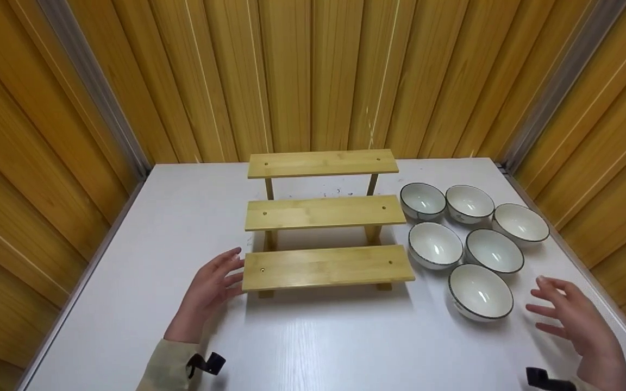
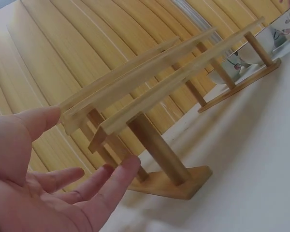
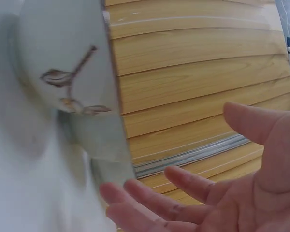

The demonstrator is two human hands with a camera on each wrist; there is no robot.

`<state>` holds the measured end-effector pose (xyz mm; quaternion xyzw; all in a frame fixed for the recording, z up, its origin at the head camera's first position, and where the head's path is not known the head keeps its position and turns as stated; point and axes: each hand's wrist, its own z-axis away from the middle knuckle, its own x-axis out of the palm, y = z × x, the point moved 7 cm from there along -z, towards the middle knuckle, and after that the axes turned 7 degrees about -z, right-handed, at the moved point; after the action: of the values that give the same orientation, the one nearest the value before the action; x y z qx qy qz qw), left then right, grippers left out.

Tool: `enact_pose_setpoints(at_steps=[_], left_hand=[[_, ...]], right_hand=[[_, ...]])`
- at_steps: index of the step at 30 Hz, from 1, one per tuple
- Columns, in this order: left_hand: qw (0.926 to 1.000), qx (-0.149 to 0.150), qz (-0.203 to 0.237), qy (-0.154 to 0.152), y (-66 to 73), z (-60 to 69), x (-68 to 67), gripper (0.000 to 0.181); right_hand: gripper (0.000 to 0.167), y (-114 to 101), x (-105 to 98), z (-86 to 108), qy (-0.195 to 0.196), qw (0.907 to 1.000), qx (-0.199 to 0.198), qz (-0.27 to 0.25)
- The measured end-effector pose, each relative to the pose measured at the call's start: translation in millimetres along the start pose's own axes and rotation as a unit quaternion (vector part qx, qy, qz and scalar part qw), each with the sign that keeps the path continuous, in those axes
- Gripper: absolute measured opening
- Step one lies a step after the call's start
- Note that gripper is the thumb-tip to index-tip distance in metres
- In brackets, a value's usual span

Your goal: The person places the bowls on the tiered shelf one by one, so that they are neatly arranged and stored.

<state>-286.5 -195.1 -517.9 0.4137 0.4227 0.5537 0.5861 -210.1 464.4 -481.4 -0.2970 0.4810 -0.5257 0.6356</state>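
A three-tier wooden rack (image 1: 325, 213) is standing on the white desk (image 1: 182, 217), its shelves rising stepwise toward the back. To its right, six dark-rimmed bowls (image 1: 494, 251) are sitting close together, and one is showing a brown branch motif (image 3: 77, 72) on its outer wall. The left hand (image 1: 212, 285) is holding its fingers spread beside the lowest shelf's left end; whether it is touching the wood cannot be told. The right hand (image 1: 579, 315), also spread, is hovering near the front bowl, just apart from it.
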Motion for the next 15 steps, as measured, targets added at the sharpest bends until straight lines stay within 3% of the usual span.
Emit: enact_pose_setpoints(at_steps=[4, 11, 13, 15], left_hand=[[0.9996, 0.003, 0.030, -0.002, -7.6, 0.8, 4.8, 0.053], [0.9911, 0.026, 0.125, -0.036, -13.8, 1.8, 12.2, 0.061], [0.9885, 0.028, 0.142, -0.042, -15.3, 2.4, 12.8, 0.064], [0.9866, 0.027, 0.154, -0.047, -17.1, 2.8, 13.0, 0.067]], right_hand=[[0.079, 16, 16, -0.2, -0.029, 0.9987, 0.018, -0.038], [0.015, 30, 37, -5.8, -0.078, 0.9897, 0.005, -0.120], [0.011, 31, 41, -8.7, -0.106, 0.9839, 0.002, -0.144], [0.016, 31, 46, -10.7, -0.152, 0.9719, -0.005, -0.180]])
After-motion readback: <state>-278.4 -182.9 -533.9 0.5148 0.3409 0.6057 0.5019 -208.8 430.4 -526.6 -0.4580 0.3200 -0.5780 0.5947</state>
